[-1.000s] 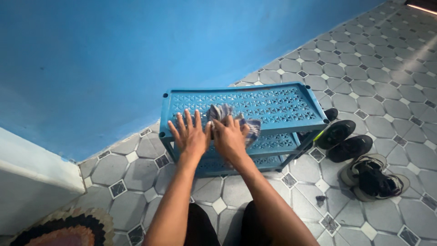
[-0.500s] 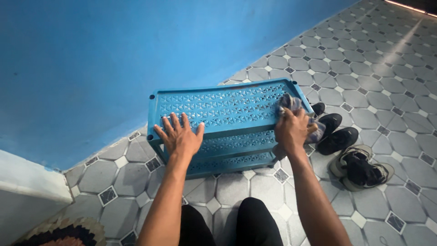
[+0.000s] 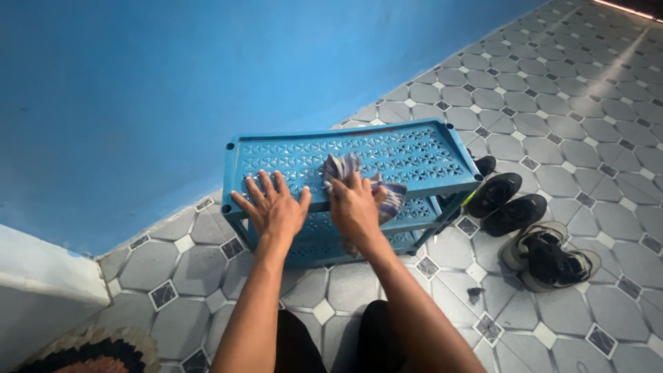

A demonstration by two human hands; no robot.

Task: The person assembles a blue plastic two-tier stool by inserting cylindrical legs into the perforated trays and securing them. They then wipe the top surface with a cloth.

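Blue wall point(image 3: 173, 90) fills upper left, tiled floor point(image 3: 587, 90) right. One blue perforated shoe rack point(image 3: 414, 148) mid-frame. My left hand point(image 3: 273, 207) lies flat, released, on its top shelf; right hand point(image 3: 353, 207) is clenched on one checked cloth point(image 3: 342, 166) at centre. Risk: pressing the front edge could tip the rack. Four shoes point(image 3: 539, 255) lower right.

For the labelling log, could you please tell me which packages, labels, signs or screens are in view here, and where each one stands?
None in view: only a blue perforated plastic shoe rack, a crumpled striped cloth, dark shoes and grey floor tiles.
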